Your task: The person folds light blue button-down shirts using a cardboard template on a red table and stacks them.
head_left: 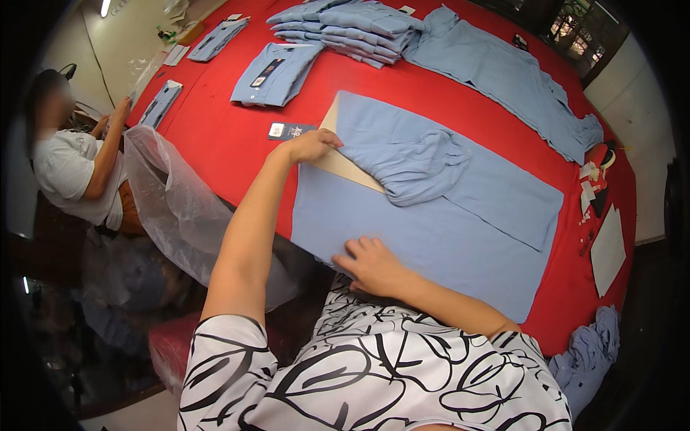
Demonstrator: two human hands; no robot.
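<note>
A light blue shirt [431, 237] lies spread on the red table in front of me, with one bunched sleeve folded over its middle. A beige cardboard sheet [350, 170] shows on top of it at the left, partly covered by a folded-over side of the cloth. My left hand [314, 146] is closed at the edge of that fold, fingertips pinching the cloth over the cardboard. Near the table's front edge my right hand [374, 267] rests on the shirt, palm down and fingers apart. Just beyond my left hand lies a dark hang tag [291, 131] with a white label.
Folded blue shirts [352, 29] are stacked at the back, beside another spread garment [496, 72]. A tagged folded shirt [277, 75] lies nearer. Clear plastic [180, 194] drapes over the left edge, by another person [75, 169]. White paper [608, 251] and scraps lie right.
</note>
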